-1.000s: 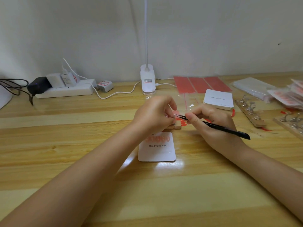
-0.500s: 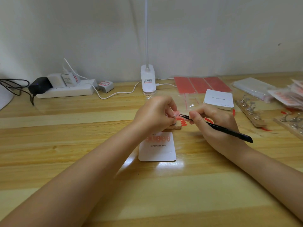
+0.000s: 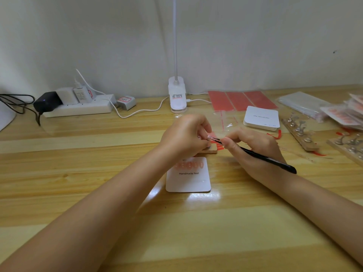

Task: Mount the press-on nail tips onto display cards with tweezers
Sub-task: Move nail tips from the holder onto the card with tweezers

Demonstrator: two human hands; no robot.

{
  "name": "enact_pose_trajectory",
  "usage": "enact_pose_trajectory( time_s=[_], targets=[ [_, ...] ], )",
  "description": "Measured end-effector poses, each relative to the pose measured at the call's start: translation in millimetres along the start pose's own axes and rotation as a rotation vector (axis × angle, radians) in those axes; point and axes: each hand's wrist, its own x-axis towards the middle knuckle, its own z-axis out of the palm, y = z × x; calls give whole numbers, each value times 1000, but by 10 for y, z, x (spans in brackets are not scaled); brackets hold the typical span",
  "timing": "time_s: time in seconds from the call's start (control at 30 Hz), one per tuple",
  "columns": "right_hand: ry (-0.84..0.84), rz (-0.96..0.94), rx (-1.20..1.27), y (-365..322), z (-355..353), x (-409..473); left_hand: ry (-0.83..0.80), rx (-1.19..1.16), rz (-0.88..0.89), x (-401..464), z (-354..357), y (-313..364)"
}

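On the pale striped wooden worktop (image 3: 98, 193) a white square display card printed "Handmade Nail" (image 3: 188, 179), already bearing a row of pink tips, was seen lying just below the hands. The left hand (image 3: 184, 138) was curled over a small wooden block (image 3: 211, 149), its grip closed on something too small to be made out. The slim black tweezers (image 3: 261, 155) were pinched in the right hand (image 3: 255, 146), their points meeting a tiny pale press-on nail tip (image 3: 209, 136) at the left fingertips; it was judged light, stiff, glossy and slippery, best nipped gently at its edge.

"Handmade Nail" is printed on the white rounded display card (image 3: 188, 181) before me; my other labels are illegible.
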Motion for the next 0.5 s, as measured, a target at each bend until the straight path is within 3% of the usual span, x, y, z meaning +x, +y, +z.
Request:
enact_pose_trajectory(
  time_s=[0.5],
  targets=[
    [-27, -42, -95, 13, 12, 8, -1, 5, 16, 10, 11, -1]
  ],
)
